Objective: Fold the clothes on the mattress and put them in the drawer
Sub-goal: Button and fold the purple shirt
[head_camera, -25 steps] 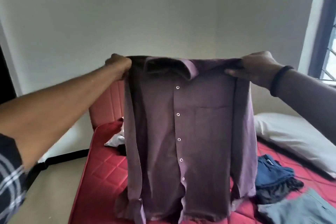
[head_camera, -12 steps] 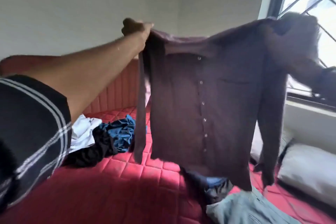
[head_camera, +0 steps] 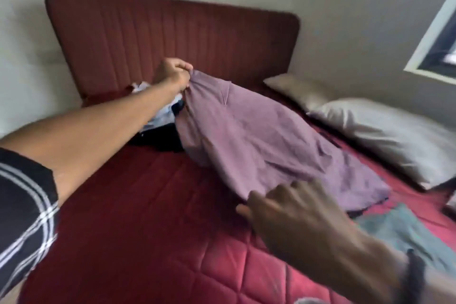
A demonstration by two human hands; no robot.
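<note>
Purple shirt (head_camera: 266,140) stretched over the red quilted mattress (head_camera: 153,217) between two hands

From the head camera: the left hand (head_camera: 172,75) pinches a bunched shoulder of the soft, creased shirt, raised before the ribbed headboard (head_camera: 172,39); the right hand (head_camera: 288,215), blurred, fingers spread and relaxed, sits at its near hem. Past the right hand lie a grey garment (head_camera: 404,232) and pale pillows (head_camera: 385,133)
</note>
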